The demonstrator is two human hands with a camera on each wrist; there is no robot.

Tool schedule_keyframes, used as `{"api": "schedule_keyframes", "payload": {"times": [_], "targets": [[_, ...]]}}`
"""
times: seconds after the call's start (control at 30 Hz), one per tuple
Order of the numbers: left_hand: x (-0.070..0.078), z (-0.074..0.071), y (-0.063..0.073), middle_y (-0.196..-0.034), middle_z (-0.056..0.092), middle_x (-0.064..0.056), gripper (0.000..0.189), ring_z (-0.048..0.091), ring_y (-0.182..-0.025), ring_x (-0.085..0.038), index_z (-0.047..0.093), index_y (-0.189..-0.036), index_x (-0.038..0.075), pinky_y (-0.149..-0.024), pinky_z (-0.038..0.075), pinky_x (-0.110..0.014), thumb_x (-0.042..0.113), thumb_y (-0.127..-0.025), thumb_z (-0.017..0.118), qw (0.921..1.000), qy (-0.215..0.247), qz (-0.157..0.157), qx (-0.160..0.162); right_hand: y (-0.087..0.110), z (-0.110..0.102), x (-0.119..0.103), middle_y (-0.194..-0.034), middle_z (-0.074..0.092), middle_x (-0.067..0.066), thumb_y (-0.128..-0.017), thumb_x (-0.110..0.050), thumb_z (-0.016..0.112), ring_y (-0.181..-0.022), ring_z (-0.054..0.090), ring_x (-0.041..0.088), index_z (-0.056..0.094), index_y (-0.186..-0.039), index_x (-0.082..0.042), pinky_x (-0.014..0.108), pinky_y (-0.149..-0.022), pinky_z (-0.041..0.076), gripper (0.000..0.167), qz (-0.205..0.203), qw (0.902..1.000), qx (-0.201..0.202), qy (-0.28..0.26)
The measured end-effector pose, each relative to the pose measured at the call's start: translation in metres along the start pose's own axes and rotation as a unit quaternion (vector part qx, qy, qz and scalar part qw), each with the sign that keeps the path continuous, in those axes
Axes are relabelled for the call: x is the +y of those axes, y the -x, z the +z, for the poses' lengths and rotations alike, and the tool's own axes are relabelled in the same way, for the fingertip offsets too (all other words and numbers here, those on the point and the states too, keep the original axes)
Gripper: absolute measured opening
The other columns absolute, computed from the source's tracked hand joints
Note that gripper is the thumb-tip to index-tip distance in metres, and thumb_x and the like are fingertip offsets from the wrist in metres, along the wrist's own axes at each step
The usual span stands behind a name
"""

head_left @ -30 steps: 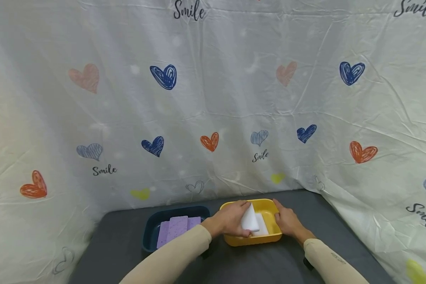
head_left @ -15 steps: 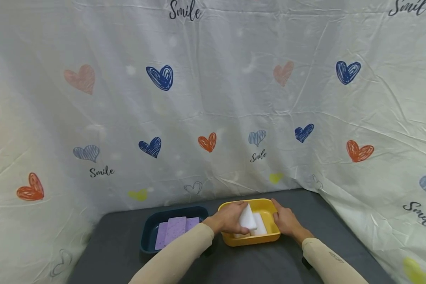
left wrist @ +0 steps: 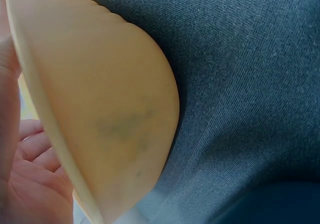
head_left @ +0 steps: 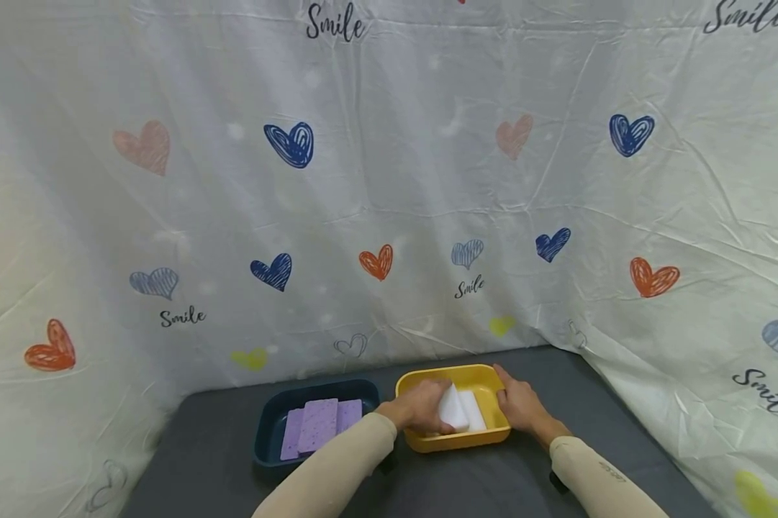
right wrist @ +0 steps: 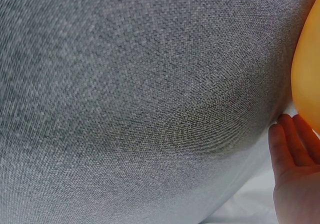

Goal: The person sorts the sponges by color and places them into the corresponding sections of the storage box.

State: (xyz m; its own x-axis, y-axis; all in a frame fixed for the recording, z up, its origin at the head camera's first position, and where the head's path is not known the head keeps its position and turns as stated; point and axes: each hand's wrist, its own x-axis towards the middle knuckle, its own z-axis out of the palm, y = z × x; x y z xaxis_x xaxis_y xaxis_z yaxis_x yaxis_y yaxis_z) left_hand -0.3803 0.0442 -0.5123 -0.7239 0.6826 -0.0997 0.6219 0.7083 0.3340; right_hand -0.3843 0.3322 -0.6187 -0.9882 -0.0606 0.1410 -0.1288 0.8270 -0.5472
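In the head view my left hand (head_left: 422, 404) grips a white sponge (head_left: 453, 411), low inside the yellow tray (head_left: 460, 440). The sponge leans over another white sponge (head_left: 473, 410) that lies in the tray. My right hand (head_left: 522, 404) holds the tray's right end by the rim. The left wrist view shows part of my left hand (left wrist: 40, 184) behind the tray wall (left wrist: 110, 94), with the sponge hidden there. At the right edge of the right wrist view, the fingers (right wrist: 290, 139) of my right hand lie against the tray's outside (right wrist: 307, 79).
A dark blue tray (head_left: 267, 432) with several purple sponges (head_left: 319, 426) stands to the left, partly behind my left sleeve. Both trays rest on a grey cloth-covered table (head_left: 466, 482). A white curtain (head_left: 389, 173) printed with hearts hangs behind and at the sides.
My left hand has lowered the white sponge deeper into the yellow tray, and it now lies flatter. My right hand stays on the rim. The head view has shifted slightly.
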Motion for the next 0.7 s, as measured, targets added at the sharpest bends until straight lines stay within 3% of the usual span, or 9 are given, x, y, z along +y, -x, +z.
{"api": "schedule_keyframes", "payload": {"times": [0.1,0.2,0.33,0.57,0.7], "targets": [[-0.007,0.008,-0.006,-0.143,0.067,-0.009,0.087,0.064,-0.118,-0.020,0.053,-0.157,0.007,-0.113,0.057,-0.041,0.043,-0.088,0.092,0.9999,-0.003,0.016,-0.002,0.003,-0.002,-0.004,-0.139,0.070,0.029,-0.109,-0.018,0.047,-0.074,0.059,0.019,0.037,-0.169,-0.005,0.038,-0.068,0.051,0.062,-0.009,0.9999,0.005,-0.001],[-0.021,0.024,-0.019,-0.141,0.068,-0.008,0.086,0.065,-0.116,-0.019,0.053,-0.157,0.008,-0.110,0.058,-0.040,0.043,-0.089,0.091,0.9994,-0.017,0.032,0.001,0.003,-0.002,-0.005,-0.139,0.070,0.029,-0.108,-0.016,0.047,-0.076,0.060,0.020,0.038,-0.168,-0.004,0.040,-0.070,0.053,0.062,-0.008,0.9999,0.009,0.001],[-0.029,0.034,-0.028,-0.142,0.067,-0.006,0.087,0.065,-0.116,-0.019,0.051,-0.158,0.009,-0.112,0.057,-0.040,0.046,-0.089,0.090,0.9992,-0.022,0.032,-0.004,-0.001,0.001,-0.003,-0.142,0.070,0.027,-0.107,-0.014,0.048,-0.080,0.062,0.019,0.039,-0.168,-0.005,0.041,-0.076,0.055,0.063,0.008,0.9999,0.004,0.006],[-0.013,0.017,-0.011,-0.156,0.060,-0.010,0.091,0.063,-0.134,-0.024,0.046,-0.163,0.007,-0.122,0.050,-0.043,0.048,-0.093,0.086,0.9996,-0.014,0.020,-0.016,-0.003,0.002,0.001,-0.146,0.068,0.026,-0.108,-0.015,0.047,-0.084,0.064,0.020,0.038,-0.169,-0.005,0.042,-0.079,0.056,0.063,0.007,0.9999,0.002,0.015],[-0.003,0.007,0.000,-0.166,0.053,-0.010,0.093,0.055,-0.148,-0.027,0.042,-0.166,0.008,-0.127,0.044,-0.044,0.048,-0.094,0.085,0.9997,-0.010,0.002,-0.021,-0.003,0.003,0.004,-0.145,0.068,0.026,-0.108,-0.016,0.048,-0.085,0.066,0.020,0.038,-0.169,-0.005,0.043,-0.079,0.058,0.063,0.004,0.9999,0.002,0.015]]}}
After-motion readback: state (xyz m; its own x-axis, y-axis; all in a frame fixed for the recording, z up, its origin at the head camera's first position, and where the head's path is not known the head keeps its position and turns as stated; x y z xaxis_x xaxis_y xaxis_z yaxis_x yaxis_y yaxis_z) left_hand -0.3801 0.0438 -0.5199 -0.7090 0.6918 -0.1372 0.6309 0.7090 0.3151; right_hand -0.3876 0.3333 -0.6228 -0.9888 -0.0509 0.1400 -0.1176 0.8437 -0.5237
